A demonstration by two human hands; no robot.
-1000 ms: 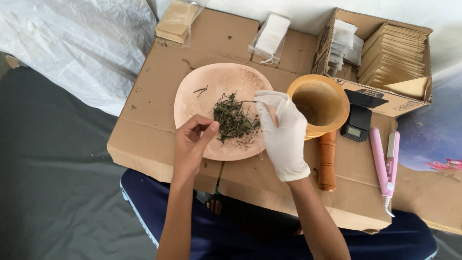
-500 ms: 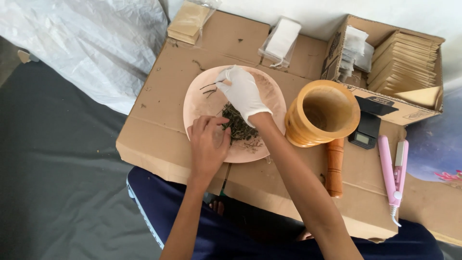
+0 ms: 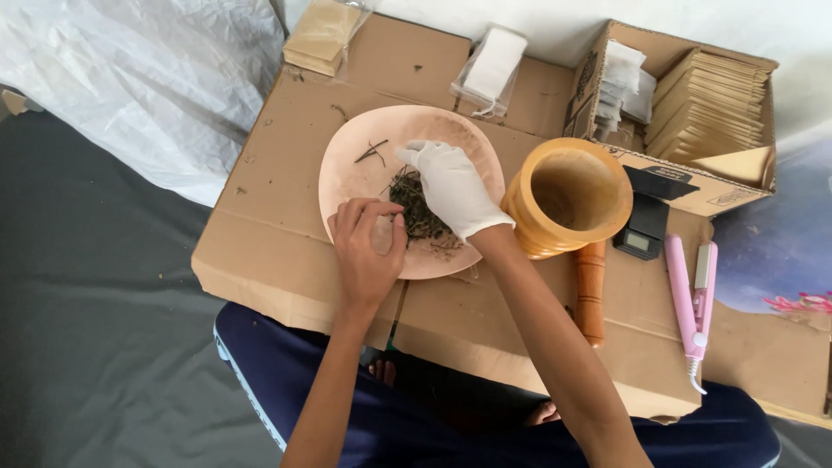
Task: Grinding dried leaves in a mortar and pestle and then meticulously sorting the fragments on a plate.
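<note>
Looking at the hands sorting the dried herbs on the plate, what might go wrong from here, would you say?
The pink plate overhangs a seam between cardboard flaps, so pressing from the left hand might tip it. The gloved right hand works close to the wooden mortar; the forearm could nudge it. Loose dried herbs lie near the plate's front rim and may spill onto the cardboard.

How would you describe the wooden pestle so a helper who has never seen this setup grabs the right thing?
Start at the flattened cardboard box used as a table, and find the big yellow-brown wooden mortar right of the pink plate. The pestle lies just below the mortar: a reddish-brown turned wooden stick, darker and rounder than the flat pink hair straightener further right.
</note>
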